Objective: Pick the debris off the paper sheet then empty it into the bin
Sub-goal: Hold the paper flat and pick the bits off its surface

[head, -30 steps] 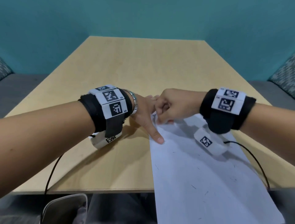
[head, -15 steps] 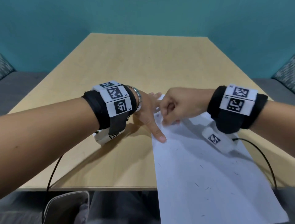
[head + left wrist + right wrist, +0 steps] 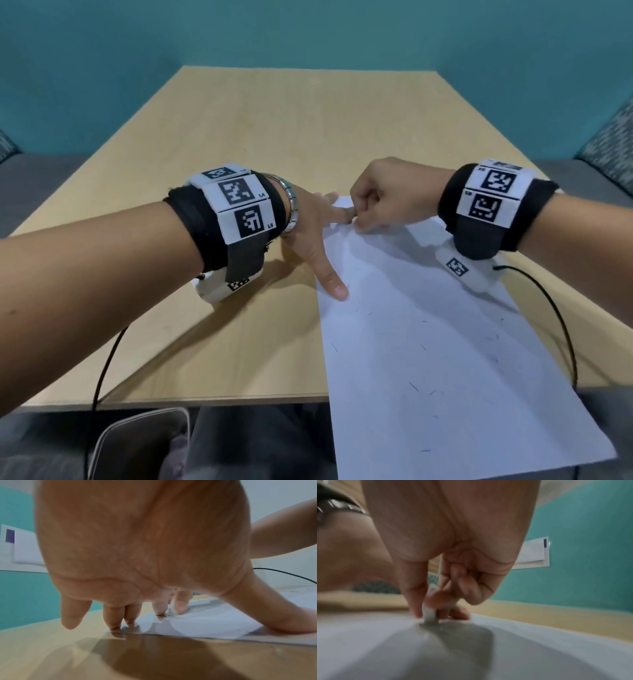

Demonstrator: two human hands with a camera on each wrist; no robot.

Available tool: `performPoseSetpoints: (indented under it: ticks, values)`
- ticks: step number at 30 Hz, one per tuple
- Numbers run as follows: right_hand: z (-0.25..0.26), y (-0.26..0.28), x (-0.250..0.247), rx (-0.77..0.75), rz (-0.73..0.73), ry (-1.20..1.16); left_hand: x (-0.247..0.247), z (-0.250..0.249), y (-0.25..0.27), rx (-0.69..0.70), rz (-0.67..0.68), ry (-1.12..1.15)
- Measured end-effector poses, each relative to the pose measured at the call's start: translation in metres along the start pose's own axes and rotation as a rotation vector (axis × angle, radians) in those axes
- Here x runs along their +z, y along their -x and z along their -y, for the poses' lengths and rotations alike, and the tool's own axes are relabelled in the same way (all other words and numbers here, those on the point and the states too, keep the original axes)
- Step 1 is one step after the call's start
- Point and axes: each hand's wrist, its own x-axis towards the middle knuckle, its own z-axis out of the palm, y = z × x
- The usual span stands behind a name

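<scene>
A white paper sheet (image 3: 428,342) lies on the wooden table (image 3: 274,137), its near end hanging over the front edge. Thin dark debris specks (image 3: 413,386) are scattered over it. My left hand (image 3: 310,236) is spread flat, with its thumb and fingertips (image 3: 116,627) pressing the sheet's left edge and far corner. My right hand (image 3: 387,198) is curled at the sheet's far end. Its thumb and index finger pinch a small white piece (image 3: 429,615) that touches the paper (image 3: 539,649). The same white piece (image 3: 171,610) shows beyond my left fingers.
A pale bin (image 3: 137,445) stands below the table's front edge at the lower left. Black cables (image 3: 561,325) run from both wrists, one crossing the table right of the sheet. Teal walls and grey seats surround the table.
My right hand has shifted slightly to the right along the sheet's far end, still pinching. The left hand stays pressed on the paper's edge.
</scene>
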Motion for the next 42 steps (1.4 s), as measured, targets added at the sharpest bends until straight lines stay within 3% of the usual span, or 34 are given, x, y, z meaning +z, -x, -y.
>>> performPoseSetpoints:
  ticks: [3,4,7,8,11,12,16,17,20,21,24,25,29,30,33,34,38,42]
  values:
    - [0.015,0.014,0.009,-0.075,0.311,-0.051,-0.001,0.001,-0.001,0.012,0.013,0.01]
    - [0.014,0.012,0.009,-0.071,0.301,-0.049,-0.001,0.001,-0.001,0.012,0.016,0.019]
    - [-0.002,-0.002,-0.002,0.013,0.014,0.016,-0.003,-0.002,0.001,0.003,0.013,0.01]
    - [-0.002,-0.002,-0.002,0.021,-0.003,0.01,-0.002,-0.002,0.001,-0.001,0.01,0.003]
    - [0.011,0.013,0.009,-0.063,0.26,-0.039,-0.001,-0.001,0.001,0.0,0.003,0.002]
    - [0.012,0.016,0.01,-0.076,0.283,-0.043,-0.001,-0.001,0.001,0.006,0.004,0.002]
    - [-0.003,0.003,0.001,-0.001,-0.02,0.011,-0.003,-0.003,0.003,0.009,0.001,-0.005]
    - [0.0,0.005,0.003,-0.007,0.008,-0.006,-0.003,-0.003,0.003,0.027,-0.003,-0.008]
    - [0.017,0.021,0.016,-0.094,0.271,-0.071,-0.003,-0.003,0.003,0.069,-0.012,0.009]
    - [0.015,0.02,0.015,-0.097,0.258,-0.069,-0.002,-0.003,0.002,0.058,-0.007,0.013]
    - [-0.003,0.002,0.0,0.004,0.003,0.022,-0.003,-0.002,0.001,0.013,0.006,0.005]
    - [-0.005,0.001,-0.003,0.025,-0.017,0.022,-0.003,-0.002,0.001,0.01,0.011,0.007]
    - [0.007,0.019,0.007,-0.045,0.276,-0.056,-0.005,-0.002,-0.001,0.024,0.013,0.021]
    - [0.005,0.018,0.006,-0.041,0.256,-0.049,-0.005,-0.002,-0.002,0.019,0.015,0.014]
    - [-0.008,0.005,-0.003,0.012,0.011,0.022,-0.005,-0.005,-0.001,0.0,0.002,-0.019]
    - [-0.008,0.006,-0.003,0.017,0.002,0.02,-0.005,-0.005,-0.001,-0.006,0.001,-0.025]
    - [0.008,0.025,0.012,-0.078,0.272,-0.046,-0.006,-0.004,-0.003,-0.007,0.029,-0.022]
    - [-0.006,0.009,-0.001,-0.009,-0.016,0.032,-0.006,-0.006,-0.003,-0.01,0.012,-0.029]
